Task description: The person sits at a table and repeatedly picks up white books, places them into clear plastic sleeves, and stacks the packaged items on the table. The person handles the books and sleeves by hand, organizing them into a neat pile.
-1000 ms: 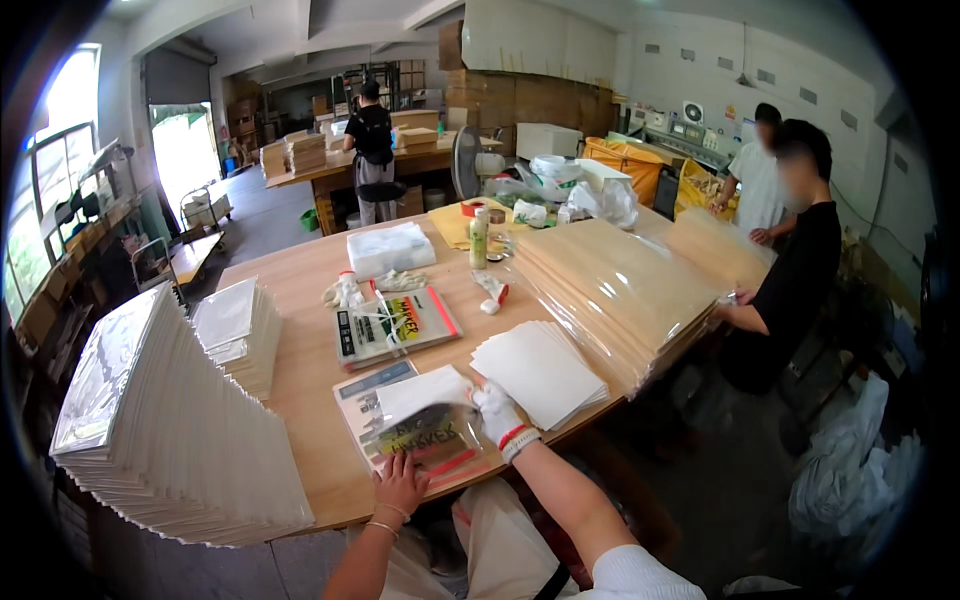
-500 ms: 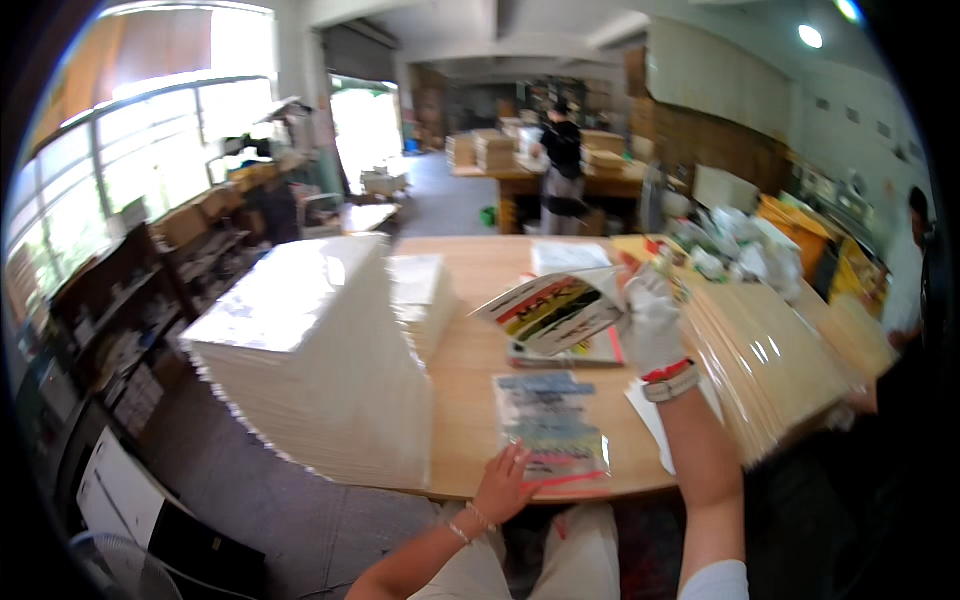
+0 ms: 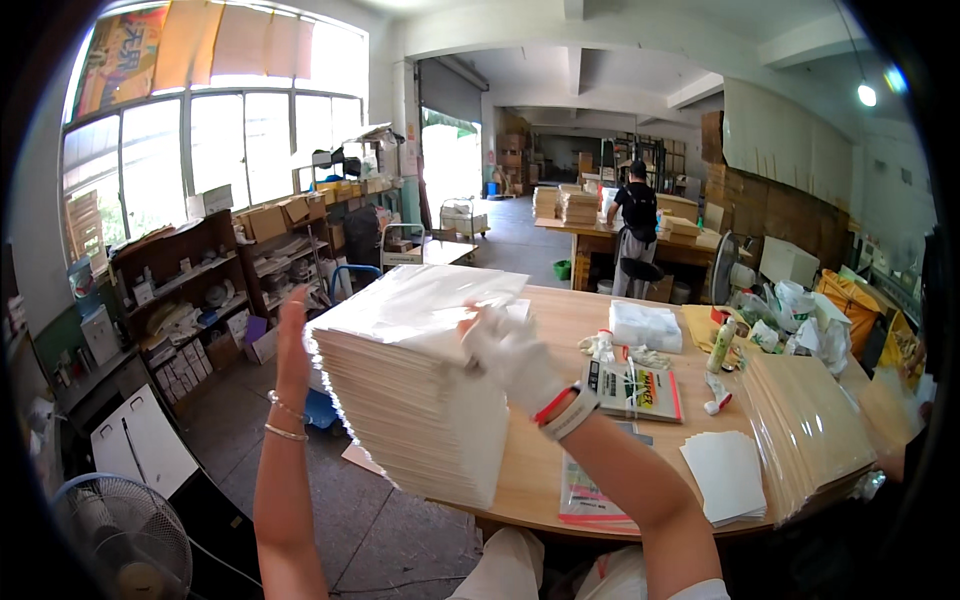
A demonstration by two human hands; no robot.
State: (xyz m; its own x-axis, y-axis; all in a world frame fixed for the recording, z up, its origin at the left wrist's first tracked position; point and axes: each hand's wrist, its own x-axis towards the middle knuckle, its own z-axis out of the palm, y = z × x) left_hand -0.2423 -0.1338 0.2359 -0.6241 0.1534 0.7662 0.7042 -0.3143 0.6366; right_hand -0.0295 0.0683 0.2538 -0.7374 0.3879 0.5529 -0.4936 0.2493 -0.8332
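A tall stack of white sheets point(image 3: 410, 390) with a glossy top stands on the left of the table. My bare left hand point(image 3: 293, 335) is raised at its left side, fingers stretched upward, holding nothing visible. My right hand point(image 3: 508, 352), in a white glove with fingertips showing, is over the stack's right top edge, blurred by motion; whether it grips a sheet does not show. Right of the stack lies a printed packet point(image 3: 640, 388) with a pink edge. A clear printed bag point(image 3: 585, 485) at the front edge is partly hidden by my right forearm.
White cards point(image 3: 728, 475) lie front right beside plastic-wrapped boards point(image 3: 805, 420). Farther back are a white folded pile point(image 3: 645, 327), a spray can point(image 3: 722, 345), a small white-and-red bottle point(image 3: 717, 393) and plastic bags point(image 3: 795, 305). Another person point(image 3: 636, 215) stands at a far table.
My right hand has let go of the printed item and moved left to the stack. My left hand has left the clear bag and risen beside the stack. The view has turned left.
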